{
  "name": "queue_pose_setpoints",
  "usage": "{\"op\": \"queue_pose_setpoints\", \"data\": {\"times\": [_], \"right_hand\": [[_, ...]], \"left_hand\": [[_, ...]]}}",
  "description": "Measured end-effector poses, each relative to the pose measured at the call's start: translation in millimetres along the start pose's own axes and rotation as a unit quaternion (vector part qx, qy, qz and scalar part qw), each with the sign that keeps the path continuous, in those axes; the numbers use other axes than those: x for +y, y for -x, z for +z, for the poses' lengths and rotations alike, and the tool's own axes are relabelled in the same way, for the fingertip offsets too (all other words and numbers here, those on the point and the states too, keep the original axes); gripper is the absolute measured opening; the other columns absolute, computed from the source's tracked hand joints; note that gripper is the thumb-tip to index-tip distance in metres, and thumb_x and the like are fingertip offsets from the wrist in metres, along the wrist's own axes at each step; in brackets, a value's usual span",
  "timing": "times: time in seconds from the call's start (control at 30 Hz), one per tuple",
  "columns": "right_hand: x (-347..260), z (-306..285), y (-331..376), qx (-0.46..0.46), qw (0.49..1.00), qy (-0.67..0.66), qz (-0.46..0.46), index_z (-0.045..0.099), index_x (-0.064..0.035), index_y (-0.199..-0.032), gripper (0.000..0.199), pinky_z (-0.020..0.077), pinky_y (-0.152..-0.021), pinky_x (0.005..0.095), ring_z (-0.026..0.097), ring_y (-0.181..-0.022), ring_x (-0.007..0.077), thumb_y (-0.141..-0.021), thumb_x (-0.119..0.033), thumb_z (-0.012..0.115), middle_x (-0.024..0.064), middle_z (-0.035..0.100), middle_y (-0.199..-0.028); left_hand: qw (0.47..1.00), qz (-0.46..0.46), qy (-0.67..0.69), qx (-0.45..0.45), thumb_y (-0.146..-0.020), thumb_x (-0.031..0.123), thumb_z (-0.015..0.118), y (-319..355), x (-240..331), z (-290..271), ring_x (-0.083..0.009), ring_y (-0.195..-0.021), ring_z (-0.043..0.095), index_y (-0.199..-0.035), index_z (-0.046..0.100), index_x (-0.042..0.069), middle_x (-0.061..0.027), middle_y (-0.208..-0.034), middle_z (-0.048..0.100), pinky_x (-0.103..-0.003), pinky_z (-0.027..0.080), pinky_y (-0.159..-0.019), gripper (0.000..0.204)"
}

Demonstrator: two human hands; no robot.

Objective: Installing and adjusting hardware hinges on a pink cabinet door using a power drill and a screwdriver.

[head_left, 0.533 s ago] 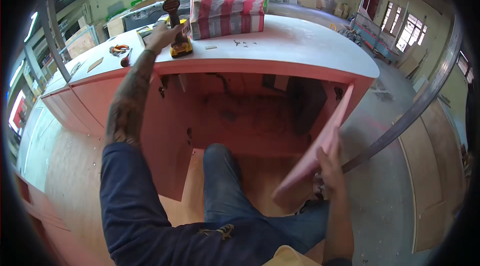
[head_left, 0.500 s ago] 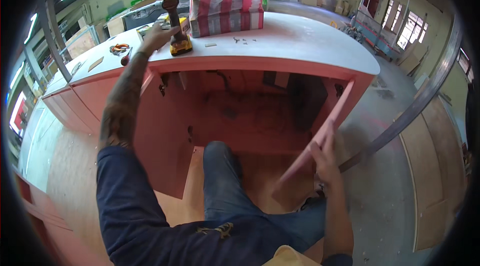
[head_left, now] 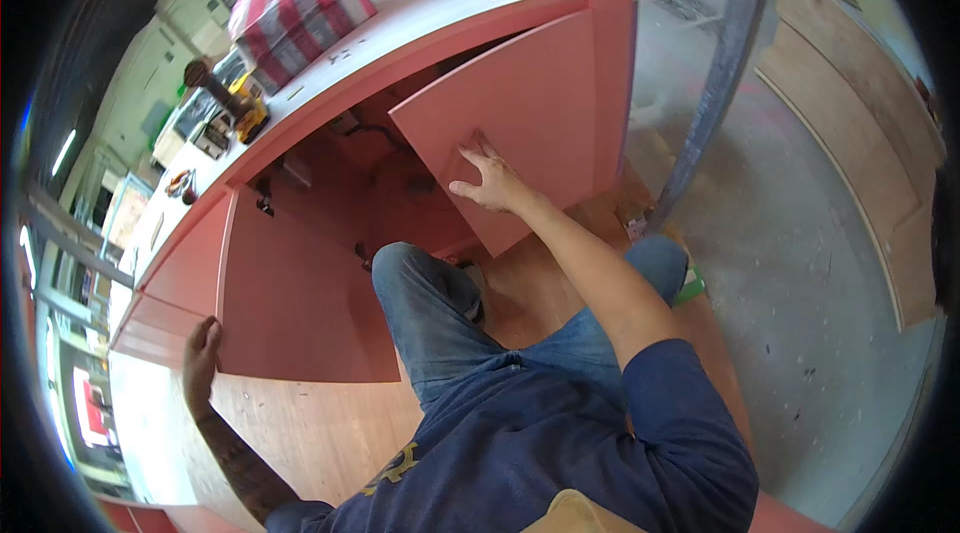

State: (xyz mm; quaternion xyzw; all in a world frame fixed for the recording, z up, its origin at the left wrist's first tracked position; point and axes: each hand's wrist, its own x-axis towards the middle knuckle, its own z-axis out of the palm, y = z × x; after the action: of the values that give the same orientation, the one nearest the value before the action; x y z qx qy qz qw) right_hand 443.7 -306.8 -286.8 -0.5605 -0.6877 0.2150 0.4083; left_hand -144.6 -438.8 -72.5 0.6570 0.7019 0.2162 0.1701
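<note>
In front of me stands a pink cabinet (head_left: 420,73) with a white top and two hinged doors. The right cabinet door (head_left: 545,98) is partly closed, and my right hand (head_left: 490,178) lies on its outer face with fingers spread. The left cabinet door (head_left: 310,293) is swung wide toward me. At its free edge is my left hand (head_left: 203,361), its fingers curled round that edge. Between the doors the dim interior (head_left: 395,188) shows, with dark hinges on the left side.
On the top stand a yellow-black cordless drill (head_left: 240,113) and a red-white striped plastic bag (head_left: 300,18). Orange-handled pliers (head_left: 180,183) and small screws lie there too. A metal post (head_left: 715,93) rises at my right, with wooden panels (head_left: 850,123) beyond it.
My left hand has left the drill and come down to the left door's edge. My right hand has shifted from the right door's edge to its face, and that door has swung further closed.
</note>
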Motion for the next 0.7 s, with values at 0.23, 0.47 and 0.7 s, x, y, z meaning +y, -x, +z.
{"op": "queue_pose_setpoints", "data": {"times": [0.23, 0.47, 0.7], "right_hand": [[101.1, -32.7, 55.9, -0.143, 0.972, 0.069, 0.174, 0.057, -0.0015, -0.142, 0.072, 0.0452, -0.110, 0.0493, 0.053, -0.135, 0.0393, -0.091, -0.050, 0.069, 0.0251, 0.057, -0.144], [130.6, -43.0, 135.1, -0.420, 0.815, 0.222, 0.331, 0.063, -0.0045, -0.135, 0.062, 0.0508, -0.103, 0.0457, 0.065, -0.121, 0.0375, -0.091, -0.049, 0.067, 0.0230, 0.068, -0.128], [122.9, -22.2, 164.1, -0.261, 0.928, 0.069, 0.256, 0.067, -0.0037, -0.127, 0.051, 0.0528, -0.098, 0.0476, 0.067, -0.114, 0.0385, -0.092, -0.041, 0.070, 0.0226, 0.071, -0.122]], "left_hand": [[0.994, 0.066, 0.065, 0.065, -0.101, 0.028, 0.069, 10.7, -8.0, 40.4, -0.0068, -0.079, 0.047, -0.138, 0.055, -0.010, 0.0003, -0.085, 0.057, -0.024, 0.039, -0.069, 0.055], [0.990, 0.073, 0.121, -0.029, -0.102, 0.019, 0.066, -13.5, 108.1, 90.7, -0.0102, -0.087, 0.059, -0.138, 0.056, -0.009, -0.0050, -0.095, 0.065, -0.025, 0.049, -0.074, 0.047], [0.971, 0.178, 0.144, -0.067, -0.102, 0.017, 0.067, -77.8, 175.3, 195.6, -0.0267, -0.133, 0.055, -0.157, 0.037, -0.003, -0.0227, -0.151, 0.051, -0.034, 0.050, -0.102, 0.066]]}}
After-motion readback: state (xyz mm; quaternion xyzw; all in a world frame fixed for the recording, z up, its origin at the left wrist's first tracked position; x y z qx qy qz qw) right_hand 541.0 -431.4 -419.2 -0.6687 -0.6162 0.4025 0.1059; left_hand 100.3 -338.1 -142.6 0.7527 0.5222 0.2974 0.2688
